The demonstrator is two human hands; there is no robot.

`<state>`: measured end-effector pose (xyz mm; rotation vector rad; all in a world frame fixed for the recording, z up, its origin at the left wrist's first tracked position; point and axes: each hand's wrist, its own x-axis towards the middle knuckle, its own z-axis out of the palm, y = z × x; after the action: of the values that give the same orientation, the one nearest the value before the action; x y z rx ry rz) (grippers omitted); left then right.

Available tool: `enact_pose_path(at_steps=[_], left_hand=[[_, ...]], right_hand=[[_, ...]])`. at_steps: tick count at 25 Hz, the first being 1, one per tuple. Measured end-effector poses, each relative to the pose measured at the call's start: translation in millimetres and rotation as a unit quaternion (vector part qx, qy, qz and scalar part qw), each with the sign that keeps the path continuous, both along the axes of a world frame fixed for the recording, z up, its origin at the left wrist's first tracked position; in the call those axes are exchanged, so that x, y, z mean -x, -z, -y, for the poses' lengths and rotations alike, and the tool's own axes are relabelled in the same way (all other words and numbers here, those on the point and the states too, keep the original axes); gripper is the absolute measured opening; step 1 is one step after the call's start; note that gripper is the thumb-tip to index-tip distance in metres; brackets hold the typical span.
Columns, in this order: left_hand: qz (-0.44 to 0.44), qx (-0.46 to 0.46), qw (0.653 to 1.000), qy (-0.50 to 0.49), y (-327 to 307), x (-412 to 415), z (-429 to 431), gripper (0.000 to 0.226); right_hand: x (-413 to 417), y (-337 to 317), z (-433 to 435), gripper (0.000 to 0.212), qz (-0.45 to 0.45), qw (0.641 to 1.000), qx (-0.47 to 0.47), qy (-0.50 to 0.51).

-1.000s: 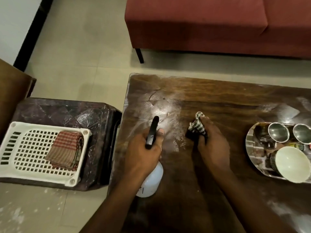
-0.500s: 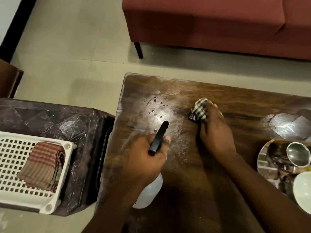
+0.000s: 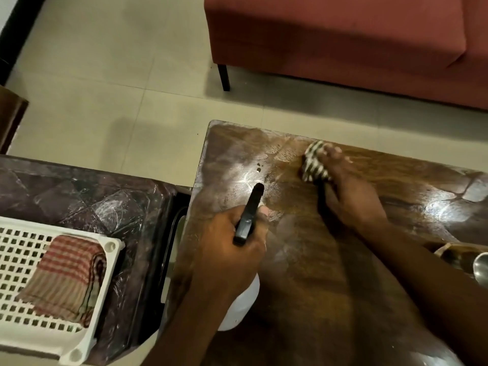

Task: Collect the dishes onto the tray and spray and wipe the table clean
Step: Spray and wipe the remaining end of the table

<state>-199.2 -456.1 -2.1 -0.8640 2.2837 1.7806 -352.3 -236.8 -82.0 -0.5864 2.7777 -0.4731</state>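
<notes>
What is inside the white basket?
A folded red-striped cloth lies in the white basket. Anything beneath it is covered; the basket's left part is out of frame.

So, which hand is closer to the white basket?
Left. The left hand, gripping the bottle, is over the table near its left edge, the side toward the basket. The right hand, holding the checked cloth, is farther right.

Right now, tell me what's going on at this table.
A person is cleaning the wooden table. The left hand grips a white spray bottle, its nozzle aimed at the streaky patch near the far left corner. The right hand holds a checked cloth against the tabletop beside it. A steel tray shows at the right edge. A folded striped cloth lies in a white basket to the left.
</notes>
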Motion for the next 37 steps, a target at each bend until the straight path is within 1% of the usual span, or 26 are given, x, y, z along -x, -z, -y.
enact_pose_path(at_steps=[1, 2, 3, 4, 6, 8, 9, 10, 12, 14, 15, 16, 18, 20, 21, 22, 24, 25, 26, 27, 28, 29, 30, 31, 34, 37], left_hand=[[-0.004, -0.006, 1.0, 0.001, 0, 1, 3, 0.045], [-0.01, -0.008, 1.0, 0.005, 1, 2, 6, 0.04], [-0.015, 0.0, 1.0, 0.007, 2, 2, 9, 0.036], [-0.021, 0.015, 1.0, 0.007, 4, 2, 11, 0.034], [-0.031, 0.038, 0.999, 0.001, 5, 4, 17, 0.035], [-0.033, 0.059, 0.998, 0.001, 8, 5, 24, 0.038], [-0.027, 0.066, 0.997, -0.002, 9, 5, 27, 0.04], [-0.021, 0.064, 0.998, -0.01, 11, 4, 30, 0.043], [-0.013, 0.042, 0.999, -0.018, 15, 3, 36, 0.048], [-0.018, 0.034, 0.999, -0.018, 16, 1, 39, 0.047], [-0.022, 0.031, 0.999, -0.023, 16, 0, 40, 0.046], [-0.026, 0.027, 0.999, -0.031, 17, -1, 40, 0.046], [-0.032, 0.025, 0.998, -0.042, 16, -2, 41, 0.045], [-0.028, 0.039, 0.998, -0.05, 17, -4, 43, 0.044], [-0.025, 0.037, 0.998, -0.052, 18, -6, 44, 0.046], [-0.022, 0.025, 0.998, -0.054, 19, -8, 45, 0.049], [-0.021, 0.009, 0.998, -0.05, 19, -13, 45, 0.051], [-0.024, 0.016, 0.998, -0.047, 17, -14, 45, 0.05], [-0.028, 0.026, 0.998, -0.048, 16, -16, 45, 0.049], [-0.033, 0.033, 0.998, -0.053, 16, -17, 46, 0.047], [-0.037, 0.035, 0.997, -0.059, 15, -18, 47, 0.044], [-0.04, 0.038, 0.996, -0.064, 15, -18, 48, 0.041], [-0.041, 0.045, 0.996, -0.066, 14, -19, 51, 0.039], [-0.04, 0.047, 0.996, -0.064, 14, -20, 52, 0.04], [-0.039, 0.04, 0.996, -0.073, 13, -25, 55, 0.049], [-0.048, 0.046, 0.996, -0.066, 14, -33, 57, 0.048]], right_hand=[[6, 1, 13, 0.062, -0.007, 0.992, 0.022, 0.123], [8, 3, 35, 0.061, -0.015, 0.981, 0.032, 0.189], [5, 3, 60, 0.06, -0.009, 0.98, 0.038, 0.194], [-2, 4, 83, 0.06, 0.004, 0.989, 0.038, 0.142], [-20, 4, 112, 0.063, 0.014, 0.996, 0.021, -0.091], [-23, -1, 108, 0.063, 0.029, 0.954, 0.004, -0.299], [-12, 0, 96, 0.064, 0.019, 0.944, 0.0, -0.331], [0, 3, 84, 0.063, 0.009, 0.954, -0.007, -0.298], [16, 6, 61, 0.064, -0.004, 0.997, 0.009, -0.076], [15, 8, 74, 0.063, -0.011, 0.99, 0.034, 0.135], [9, 8, 93, 0.062, -0.012, 0.987, 0.04, 0.156], [2, 9, 112, 0.062, -0.003, 0.993, 0.041, 0.112], [-10, 4, 139, 0.064, 0.02, 0.99, 0.041, -0.131], [-8, 0, 140, 0.064, 0.022, 0.93, 0.013, -0.368], [3, 2, 137, 0.063, 0.013, 0.92, 0.001, -0.393], [13, 4, 137, 0.063, 0.006, 0.94, -0.004, -0.34], [24, 3, 150, 0.063, 0.021, 0.996, 0.018, -0.091], [24, 2, 163, 0.063, 0.031, 0.999, 0.041, -0.003], [19, -2, 179, 0.064, 0.042, 0.998, 0.052, -0.003], [12, -3, 192, 0.065, 0.053, 0.993, 0.058, -0.087], [2, -5, 198, 0.066, 0.067, 0.972, 0.056, -0.217], [-8, -6, 199, 0.064, 0.068, 0.935, 0.047, -0.344], [-13, -9, 197, 0.062, 0.065, 0.904, 0.04, -0.421], [-10, -10, 194, 0.061, 0.055, 0.9, 0.037, -0.431], [20, 0, 209, 0.064, 0.022, 0.971, 0.02, -0.237], [34, 5, 238, 0.069, 0.028, 0.995, 0.041, -0.09]])
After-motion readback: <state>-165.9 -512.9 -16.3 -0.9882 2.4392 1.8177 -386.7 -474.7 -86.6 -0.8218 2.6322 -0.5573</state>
